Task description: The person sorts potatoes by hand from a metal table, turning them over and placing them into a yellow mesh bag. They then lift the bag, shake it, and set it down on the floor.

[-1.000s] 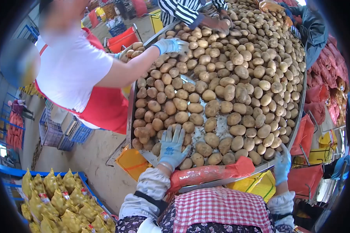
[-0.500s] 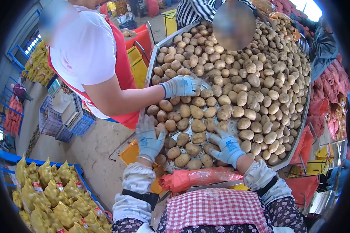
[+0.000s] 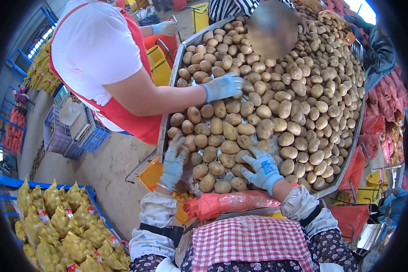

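Note:
A metal sorting table holds a broad heap of potatoes. My left hand, in a pale blue glove, is at the table's left edge beside the nearest potatoes, fingers apart and pointing away from me. On the right, my right hand lies with spread fingers against potatoes at the near side; its glove is pale blue too. Neither hand has a potato enclosed in it. Between my wrists, a rolled red mesh bag lies along the near edge.
A co-worker in a red apron reaches a gloved hand over the potatoes from the left. Other people stand at the far and right sides. Yellow bagged potatoes fill a blue-framed rack at lower left. Blue crates stand on the floor.
My left hand has shifted slightly, its fingers now more side-on. My right hand has moved slightly left. Near potatoes have shifted, and the co-worker's hand has moved up and right; another gloved hand shows behind.

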A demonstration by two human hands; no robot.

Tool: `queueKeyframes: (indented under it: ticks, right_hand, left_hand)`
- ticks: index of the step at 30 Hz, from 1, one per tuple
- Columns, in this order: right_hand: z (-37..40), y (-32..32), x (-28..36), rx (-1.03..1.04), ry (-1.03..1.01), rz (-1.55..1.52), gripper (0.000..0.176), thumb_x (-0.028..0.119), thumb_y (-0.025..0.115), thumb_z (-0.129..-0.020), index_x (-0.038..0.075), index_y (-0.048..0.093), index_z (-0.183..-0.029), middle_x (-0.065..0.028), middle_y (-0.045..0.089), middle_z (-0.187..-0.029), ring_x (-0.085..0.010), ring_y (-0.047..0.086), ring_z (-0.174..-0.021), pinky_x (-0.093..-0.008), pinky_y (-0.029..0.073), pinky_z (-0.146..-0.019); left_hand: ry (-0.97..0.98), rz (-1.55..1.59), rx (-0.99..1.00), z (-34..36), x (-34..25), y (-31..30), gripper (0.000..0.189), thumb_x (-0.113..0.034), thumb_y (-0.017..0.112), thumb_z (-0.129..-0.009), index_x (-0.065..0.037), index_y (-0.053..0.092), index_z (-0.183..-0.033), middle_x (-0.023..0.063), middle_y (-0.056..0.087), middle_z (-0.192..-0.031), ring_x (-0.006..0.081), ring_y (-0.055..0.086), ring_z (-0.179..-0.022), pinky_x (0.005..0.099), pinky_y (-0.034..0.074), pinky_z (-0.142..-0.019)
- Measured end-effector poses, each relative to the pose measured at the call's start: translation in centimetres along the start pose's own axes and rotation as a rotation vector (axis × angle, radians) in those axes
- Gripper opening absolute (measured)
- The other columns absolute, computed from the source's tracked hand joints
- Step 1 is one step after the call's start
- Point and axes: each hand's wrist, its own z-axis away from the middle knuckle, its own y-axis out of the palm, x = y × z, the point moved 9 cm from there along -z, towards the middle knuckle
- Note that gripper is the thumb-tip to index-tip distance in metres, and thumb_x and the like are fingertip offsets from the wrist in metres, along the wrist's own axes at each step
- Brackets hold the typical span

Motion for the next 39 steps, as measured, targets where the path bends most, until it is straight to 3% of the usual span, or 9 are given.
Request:
queueKeyframes:
  ticks: [7, 10, 12, 17, 23, 28, 31, 36, 39]
  right_hand:
    - [1.7, 1.5, -0.3, 0.063, -0.047, -0.081, 0.060, 0.038, 0.067, -0.079, 0.020, 0.052, -0.134, -0.0295, 0.028, -0.146, -0.0462, 0.042, -0.125, -0.0461, 0.036, -0.106]
    - [1.4, 0.8, -0.1, -0.014, -0.109, -0.170, 0.054, 0.034, 0.067, -0.077, 0.017, 0.058, -0.127, -0.0320, 0.033, -0.142, -0.0476, 0.048, -0.118, -0.0474, 0.042, -0.101]
    - [1.1, 2.3, -1.2, 0.002, -0.067, -0.184, 0.055, 0.034, 0.069, -0.074, 0.017, 0.059, -0.126, -0.0313, 0.027, -0.146, -0.0471, 0.046, -0.122, -0.0456, 0.041, -0.103]
    - [1.4, 2.3, -1.1, 0.103, 0.013, -0.184, 0.056, 0.034, 0.070, -0.073, 0.017, 0.060, -0.126, -0.0288, 0.017, -0.151, -0.0455, 0.039, -0.129, -0.0437, 0.035, -0.108]
    - [1.3, -0.5, -1.8, -0.067, -0.021, -0.223, 0.051, 0.032, 0.068, -0.076, 0.013, 0.059, -0.123, -0.0261, 0.046, -0.136, -0.0411, 0.045, -0.124, -0.0449, 0.037, -0.105]
    - [2.4, -3.0, 1.9, -0.062, 0.121, -1.352, 0.049, 0.021, 0.063, -0.088, 0.002, 0.048, -0.130, -0.0121, 0.055, -0.127, -0.0216, 0.055, -0.113, -0.0303, 0.049, -0.086]
    - [1.5, -1.5, 2.6, -0.006, 0.120, -1.728, 0.051, 0.018, 0.062, -0.089, 0.002, 0.044, -0.133, -0.0100, 0.059, -0.118, -0.0192, 0.059, -0.104, -0.0317, 0.051, -0.079]
    - [1.0, 0.2, -2.9, 0.054, 0.221, -1.923, 0.048, 0.027, 0.062, -0.086, 0.008, 0.048, -0.129, -0.0146, 0.056, -0.121, -0.0279, 0.055, -0.110, -0.0391, 0.046, -0.090]
    - [1.5, -2.1, -3.6, -0.113, 0.171, -1.724, 0.044, 0.032, 0.058, -0.089, 0.006, 0.051, -0.124, -0.0145, 0.059, -0.116, -0.0289, 0.056, -0.107, -0.0409, 0.047, -0.089]
  left_hand:
    - [0.191, -1.041, -0.007, 3.3, -4.0, 2.0, 0.043, -0.029, 0.060, -0.083, -0.015, 0.059, -0.124, 0.0206, 0.048, -0.134, 0.0398, 0.042, -0.125, 0.0509, 0.033, -0.105]
    - [-0.086, -0.996, 0.410, 1.4, 0.5, 4.5, 0.037, -0.036, 0.058, -0.081, -0.016, 0.060, -0.112, 0.0181, 0.049, -0.132, 0.0358, 0.053, -0.113, 0.0518, 0.042, -0.090]
    - [0.084, -0.976, 0.292, 0.8, -1.3, 4.2, 0.042, -0.042, 0.056, -0.083, -0.013, 0.059, -0.114, 0.0213, 0.036, -0.144, 0.0418, 0.036, -0.130, 0.0530, 0.028, -0.107]
    - [-0.034, -1.030, 0.255, 1.3, -0.7, 4.3, 0.055, -0.052, 0.057, -0.082, -0.012, 0.059, -0.120, 0.0183, 0.023, -0.152, 0.0407, 0.023, -0.138, 0.0556, 0.014, -0.112]
    - [-0.060, -0.895, 0.165, 1.2, -1.5, 3.7, 0.050, -0.045, 0.067, -0.075, -0.007, 0.062, -0.106, 0.0162, 0.045, -0.134, 0.0358, 0.033, -0.132, 0.0541, 0.014, -0.112]
    - [-0.035, -0.606, 0.031, 1.4, -5.4, 4.7, 0.039, -0.040, 0.069, -0.074, -0.009, 0.061, -0.096, 0.0134, 0.055, -0.112, 0.0312, 0.049, -0.113, 0.0499, 0.023, -0.110]
    - [0.313, -0.186, 0.130, 1.9, -10.5, 12.1, 0.062, -0.037, 0.061, -0.084, -0.006, 0.043, -0.134, 0.0229, 0.042, -0.136, 0.0443, 0.038, -0.126, 0.0516, 0.027, -0.107]
    - [0.260, -0.721, 0.104, 0.7, -5.5, 9.0, 0.062, -0.043, 0.052, -0.086, -0.011, 0.042, -0.138, 0.0205, 0.040, -0.140, 0.0393, 0.037, -0.129, 0.0484, 0.028, -0.108]
    - [0.223, -0.881, 0.428, 2.4, -6.7, 8.4, 0.059, -0.040, 0.055, -0.082, -0.016, 0.046, -0.135, 0.0153, 0.049, -0.129, 0.0343, 0.045, -0.119, 0.0495, 0.035, -0.098]
